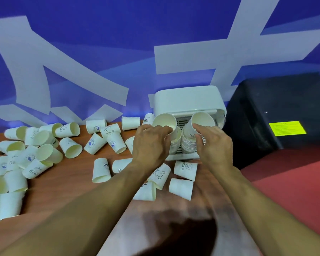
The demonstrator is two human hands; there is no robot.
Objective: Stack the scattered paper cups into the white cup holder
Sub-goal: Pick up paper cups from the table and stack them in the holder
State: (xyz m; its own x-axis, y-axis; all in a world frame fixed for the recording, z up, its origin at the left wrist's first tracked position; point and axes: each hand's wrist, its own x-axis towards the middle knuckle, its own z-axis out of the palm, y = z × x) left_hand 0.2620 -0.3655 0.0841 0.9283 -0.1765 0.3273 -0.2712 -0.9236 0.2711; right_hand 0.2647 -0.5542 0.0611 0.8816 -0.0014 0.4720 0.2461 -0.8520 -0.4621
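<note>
Two stacks [187, 146] stand in the cup holder [188, 100]; left hand [150, 143] and right hand [214, 145] grip the top cups [164, 121].

- paper cups [100, 169]: white on my feed, cream inside, blue logos or black doodles
- cup holder [188, 100]: plain white
- bench [72, 182]: reddish woodgrain
- wall [118, 43]: blue, big white strokes

The cup holder [188, 100] stands at the back edge of the table [67, 183], toward its right corner, with a left stack [175, 143] and a right stack [187, 146] side by side in it. Loose cups [70, 147] lie across the table's left half and just before the holder. A box [266, 117] sits right of the holder, beyond the table's right edge
</note>
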